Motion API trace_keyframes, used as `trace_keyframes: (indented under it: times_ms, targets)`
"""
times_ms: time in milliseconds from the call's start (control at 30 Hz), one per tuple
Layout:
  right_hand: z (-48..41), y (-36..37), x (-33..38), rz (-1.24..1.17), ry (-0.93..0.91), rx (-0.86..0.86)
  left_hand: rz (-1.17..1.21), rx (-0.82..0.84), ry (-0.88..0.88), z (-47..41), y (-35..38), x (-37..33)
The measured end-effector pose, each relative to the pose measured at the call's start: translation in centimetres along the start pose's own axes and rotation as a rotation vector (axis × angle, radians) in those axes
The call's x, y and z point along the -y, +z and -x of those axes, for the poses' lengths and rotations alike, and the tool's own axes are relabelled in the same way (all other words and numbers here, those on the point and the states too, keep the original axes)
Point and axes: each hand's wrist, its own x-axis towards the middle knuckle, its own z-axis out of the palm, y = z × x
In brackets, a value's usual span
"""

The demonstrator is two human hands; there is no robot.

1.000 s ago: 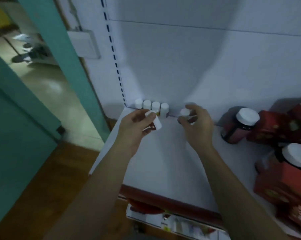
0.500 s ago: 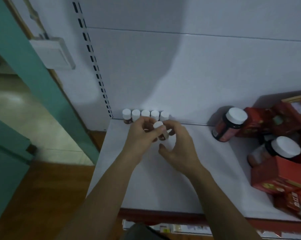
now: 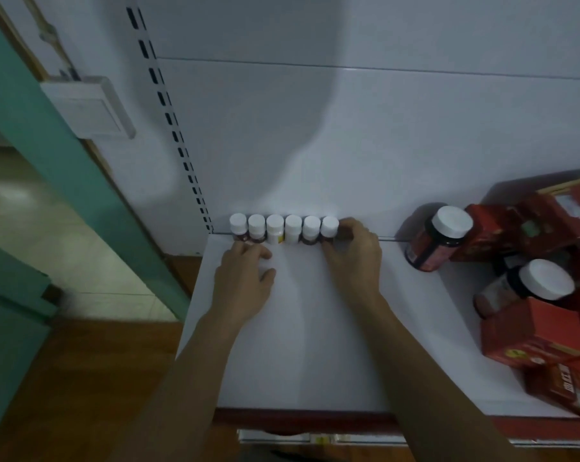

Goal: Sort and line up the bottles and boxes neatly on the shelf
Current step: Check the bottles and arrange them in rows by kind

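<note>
Row of small bottles (image 3: 283, 228) at shelf (image 3: 315, 345) back grew from five to six; sixth bottle (image 3: 329, 227) now stood at the right end, right hand (image 3: 355, 258) curled round it; left hand (image 3: 245, 281) lay flat, fingers straight, touching the two leftmost bottles.

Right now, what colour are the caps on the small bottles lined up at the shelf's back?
White on all six small bottles, clearest in the head view.
</note>
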Motion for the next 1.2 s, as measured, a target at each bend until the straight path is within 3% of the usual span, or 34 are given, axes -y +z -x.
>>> trace_keyframes:
  times_ms: [267,400,467,533,667,800,967,1200]
  targets:
    - [0.2,-0.7,0.1,-0.038,0.093,0.107,-0.134,-0.01,-0.031,0.1,0.3,-0.8]
    - [1.8,-6.0,1.0,0.019,0.164,0.39,-0.117,0.075,-0.107,1.8,-0.4,-2.7]
    - [2.7,-10.4,1.6,0.232,0.082,0.603,0.027,0.103,-0.079,2.9,-1.2,-4.8]
    - [3.5,-15.7,2.2,0.392,-0.049,0.684,0.084,0.045,0.003,4.1,-2.0,-8.6]
    - [4.3,-28.2,1.1,0.4,-0.268,0.507,0.081,-0.077,0.149,7.3,-1.1,-18.8]
    - [5.3,-37.3,-2.2,0.462,-0.374,0.386,0.019,-0.04,0.149,10.4,1.3,-27.9]
    - [8.7,-51.2,-12.0,0.651,-0.152,0.23,0.081,0.002,0.407,14.1,8.1,-44.1]
    - [14.4,-68.5,-24.2,0.697,0.241,0.043,0.042,0.244,0.721,18.6,22.2,-63.8]
